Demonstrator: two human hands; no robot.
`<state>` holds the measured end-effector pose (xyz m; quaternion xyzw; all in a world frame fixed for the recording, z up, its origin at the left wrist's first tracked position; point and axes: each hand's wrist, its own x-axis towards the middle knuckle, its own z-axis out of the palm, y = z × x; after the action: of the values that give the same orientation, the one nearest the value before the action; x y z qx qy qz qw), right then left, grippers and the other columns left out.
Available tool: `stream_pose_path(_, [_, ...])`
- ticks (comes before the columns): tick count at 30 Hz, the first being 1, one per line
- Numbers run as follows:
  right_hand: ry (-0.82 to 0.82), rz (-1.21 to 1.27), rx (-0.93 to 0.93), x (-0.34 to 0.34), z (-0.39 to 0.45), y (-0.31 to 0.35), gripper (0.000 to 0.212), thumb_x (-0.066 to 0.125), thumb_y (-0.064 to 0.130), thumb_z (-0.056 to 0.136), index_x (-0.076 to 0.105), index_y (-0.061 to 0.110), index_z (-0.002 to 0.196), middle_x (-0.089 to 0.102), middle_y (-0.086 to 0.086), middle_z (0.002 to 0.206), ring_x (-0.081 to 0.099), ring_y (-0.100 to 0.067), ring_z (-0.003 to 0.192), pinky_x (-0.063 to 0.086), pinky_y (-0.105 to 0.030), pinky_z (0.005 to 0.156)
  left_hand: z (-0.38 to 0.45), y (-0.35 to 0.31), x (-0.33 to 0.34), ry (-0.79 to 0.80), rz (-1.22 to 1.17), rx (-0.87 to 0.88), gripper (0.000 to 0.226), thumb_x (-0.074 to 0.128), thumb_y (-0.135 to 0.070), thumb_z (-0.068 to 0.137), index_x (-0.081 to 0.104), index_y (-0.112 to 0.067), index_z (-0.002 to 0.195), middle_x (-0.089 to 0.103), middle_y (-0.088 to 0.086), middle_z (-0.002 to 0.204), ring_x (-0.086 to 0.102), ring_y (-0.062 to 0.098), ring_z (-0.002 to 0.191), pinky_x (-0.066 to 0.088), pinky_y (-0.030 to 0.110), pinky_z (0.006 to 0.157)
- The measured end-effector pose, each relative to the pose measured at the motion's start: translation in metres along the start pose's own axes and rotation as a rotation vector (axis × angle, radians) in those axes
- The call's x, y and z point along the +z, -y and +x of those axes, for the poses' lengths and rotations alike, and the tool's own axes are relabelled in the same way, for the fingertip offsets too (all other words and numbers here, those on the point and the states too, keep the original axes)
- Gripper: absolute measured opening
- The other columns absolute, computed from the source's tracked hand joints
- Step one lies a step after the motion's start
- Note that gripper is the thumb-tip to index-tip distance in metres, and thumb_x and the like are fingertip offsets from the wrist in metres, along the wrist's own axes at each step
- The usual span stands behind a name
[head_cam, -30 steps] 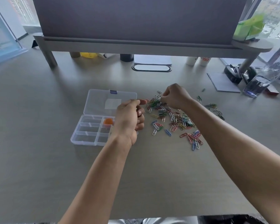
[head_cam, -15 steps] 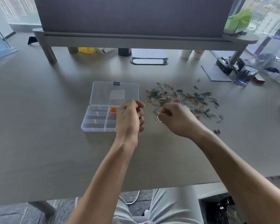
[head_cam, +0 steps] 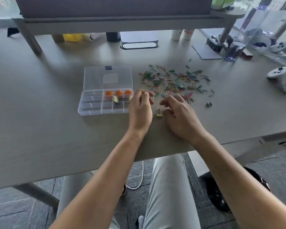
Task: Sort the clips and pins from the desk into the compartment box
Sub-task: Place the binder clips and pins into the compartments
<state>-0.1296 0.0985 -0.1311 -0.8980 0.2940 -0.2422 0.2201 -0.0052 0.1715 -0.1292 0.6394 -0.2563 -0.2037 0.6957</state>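
Observation:
A clear compartment box (head_cam: 89, 104) lies on the desk with its lid (head_cam: 107, 78) folded back. Three orange round pieces (head_cam: 118, 93) and gold binder clips (head_cam: 121, 98) sit in its right compartments. A wide scatter of coloured paper clips (head_cam: 173, 80) covers the desk to the right of the box. My left hand (head_cam: 140, 108) is closed just right of the box, with a paper clip poking out at its fingertips. My right hand (head_cam: 180, 114) hovers beside it, fingers loosely curled and apart. One gold binder clip (head_cam: 159, 113) lies on the desk between my hands.
Two small black binder clips (head_cam: 208, 104) lie right of the pile. A white controller (head_cam: 281, 76) rests at the far right, a glass (head_cam: 234, 50) and a grey pad (head_cam: 206, 52) behind. A monitor shelf (head_cam: 116, 22) spans the back. The desk edge runs under my forearms.
My right hand came back from the far side of the pile to beside my left hand. My left hand slid off the box, uncovering its right compartments. A gold binder clip now lies between my hands.

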Motion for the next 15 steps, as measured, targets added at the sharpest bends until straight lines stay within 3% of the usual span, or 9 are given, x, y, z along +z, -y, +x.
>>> stream_pose_path(4, [-0.037,0.039,0.020,0.003,-0.009,0.000,0.039,0.051,0.011,0.093,0.063,0.017,0.130,0.058,-0.003,0.129,0.056,-0.021,0.117,0.048,-0.040,0.098,-0.005,0.001,-0.006,0.072,-0.020,0.010,0.029,0.042,-0.024,0.101,0.066,-0.019,0.087,0.071,0.005,0.091,0.068,0.021,0.094,0.050,0.037,0.087])
stream_pose_path(6, [-0.049,0.068,0.010,0.002,-0.014,0.001,0.045,0.048,0.011,0.092,0.061,0.019,0.134,0.057,-0.001,0.128,0.056,-0.017,0.112,0.050,-0.039,0.095,-0.011,-0.001,-0.008,0.102,-0.019,0.037,0.030,0.041,-0.021,0.103,0.068,-0.014,0.093,0.071,0.003,0.097,0.066,0.015,0.100,0.049,0.026,0.091])
stream_pose_path(8, [-0.051,0.091,-0.008,-0.001,-0.018,0.002,0.049,0.046,0.011,0.091,0.059,0.020,0.137,0.056,0.001,0.129,0.058,-0.014,0.106,0.050,-0.037,0.093,-0.018,-0.003,-0.013,0.131,0.051,0.075,0.029,0.040,-0.016,0.105,0.068,-0.008,0.104,0.069,-0.001,0.099,0.062,0.002,0.093,0.043,0.012,0.084])
stream_pose_path(11, [-0.073,0.101,-0.010,-0.004,-0.023,-0.002,0.047,0.049,0.005,0.092,0.060,0.019,0.136,0.054,0.002,0.137,0.062,-0.017,0.109,0.051,-0.036,0.094,-0.030,-0.005,-0.024,0.195,0.233,0.132,0.026,0.043,-0.011,0.103,0.064,-0.013,0.119,0.062,-0.003,0.091,0.052,-0.001,0.068,0.039,0.011,0.064])
stream_pose_path(15, [-0.133,0.091,0.043,-0.006,-0.032,-0.009,0.045,0.059,0.004,0.088,0.063,0.020,0.130,0.055,0.002,0.130,0.061,-0.014,0.104,0.050,-0.031,0.089,-0.050,-0.002,-0.036,0.126,0.546,0.312,0.026,0.057,-0.005,0.094,0.065,-0.011,0.118,0.061,0.000,0.117,0.056,0.007,0.102,0.035,0.004,0.086])
